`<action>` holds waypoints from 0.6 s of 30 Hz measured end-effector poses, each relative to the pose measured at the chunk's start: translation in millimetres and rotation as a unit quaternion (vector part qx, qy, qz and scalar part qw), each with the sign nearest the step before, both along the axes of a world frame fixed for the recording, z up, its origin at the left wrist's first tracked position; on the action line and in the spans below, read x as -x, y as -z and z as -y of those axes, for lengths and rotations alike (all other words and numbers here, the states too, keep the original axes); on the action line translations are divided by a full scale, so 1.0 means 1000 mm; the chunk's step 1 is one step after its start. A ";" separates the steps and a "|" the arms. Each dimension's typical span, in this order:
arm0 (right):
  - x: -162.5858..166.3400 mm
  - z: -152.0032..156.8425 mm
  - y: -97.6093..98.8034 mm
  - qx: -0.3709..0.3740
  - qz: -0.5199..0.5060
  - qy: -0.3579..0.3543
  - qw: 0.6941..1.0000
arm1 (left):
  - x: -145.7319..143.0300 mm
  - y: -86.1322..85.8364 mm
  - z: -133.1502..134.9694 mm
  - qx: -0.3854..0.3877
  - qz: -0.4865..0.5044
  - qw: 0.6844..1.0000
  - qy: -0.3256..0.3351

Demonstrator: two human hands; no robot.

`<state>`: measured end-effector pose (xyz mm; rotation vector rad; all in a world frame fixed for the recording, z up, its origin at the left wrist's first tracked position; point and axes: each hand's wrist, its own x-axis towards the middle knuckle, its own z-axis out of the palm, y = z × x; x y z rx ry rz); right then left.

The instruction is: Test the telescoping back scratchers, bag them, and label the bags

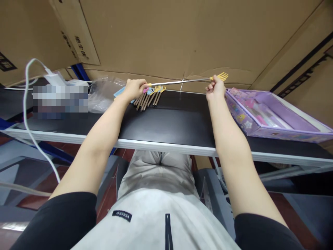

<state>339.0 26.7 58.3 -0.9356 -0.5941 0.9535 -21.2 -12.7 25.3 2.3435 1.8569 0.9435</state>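
A telescopic metal rod (182,82) with a small yellow claw head at its right end is stretched out level above the black table (166,125). My left hand (134,89) is closed round the rod's left, handle end. My right hand (215,89) pinches it near the yellow head. Just right of my left hand, several collapsed rods of the same kind (148,98) with yellow, blue and pink heads lie fanned on the table.
A purple boxed toy set (270,116) lies on the table's right side. At the back left are crumpled clear plastic bags (102,92), a white charger with its cable (27,104) and a blurred patch. Large cardboard boxes (166,38) stand behind the table.
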 end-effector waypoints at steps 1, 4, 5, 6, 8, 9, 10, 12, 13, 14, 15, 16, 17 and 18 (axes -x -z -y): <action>-0.007 -0.001 0.000 0.007 -0.015 0.003 1.000 | -0.001 -0.001 0.001 0.003 0.000 1.000 -0.003; -0.018 -0.001 0.000 0.030 -0.031 0.001 0.999 | -0.004 -0.005 0.002 0.016 -0.002 1.000 -0.003; -0.020 -0.001 0.001 0.033 -0.029 0.001 0.999 | -0.004 -0.006 0.002 0.019 -0.002 1.000 -0.003; -0.022 -0.003 0.002 0.035 -0.027 0.004 0.999 | -0.004 -0.006 0.001 0.020 -0.002 1.000 -0.004; -0.026 -0.007 0.005 0.041 -0.022 0.011 0.999 | -0.002 -0.005 -0.001 0.017 -0.001 1.000 -0.005; -0.027 -0.009 0.006 0.044 -0.020 0.016 0.999 | 0.000 -0.004 -0.001 0.014 0.000 1.000 -0.004; -0.029 -0.010 0.008 0.047 -0.016 0.021 0.999 | 0.002 -0.004 -0.002 0.010 0.002 1.000 -0.003; -0.032 -0.010 0.009 0.045 0.001 0.029 0.999 | 0.005 -0.002 -0.004 0.002 0.007 1.000 0.001; -0.032 -0.008 0.009 0.038 0.011 0.028 0.999 | 0.007 -0.001 -0.004 0.000 0.009 1.000 0.002; -0.029 -0.006 0.009 0.029 0.016 0.023 0.999 | 0.007 0.000 -0.005 -0.003 0.011 1.000 0.004; -0.024 -0.002 0.009 0.021 0.016 0.014 1.000 | 0.007 0.001 -0.005 -0.003 0.015 1.000 0.009; -0.016 0.003 0.008 0.013 0.011 0.002 1.000 | 0.006 0.002 -0.005 -0.003 0.019 1.000 0.019; -0.004 0.007 0.008 0.011 0.000 -0.010 1.000 | 0.004 0.004 -0.006 -0.003 0.023 0.999 0.033; 0.010 0.012 0.008 0.015 -0.004 -0.026 1.000 | 0.000 0.006 -0.006 -0.004 0.025 0.999 0.048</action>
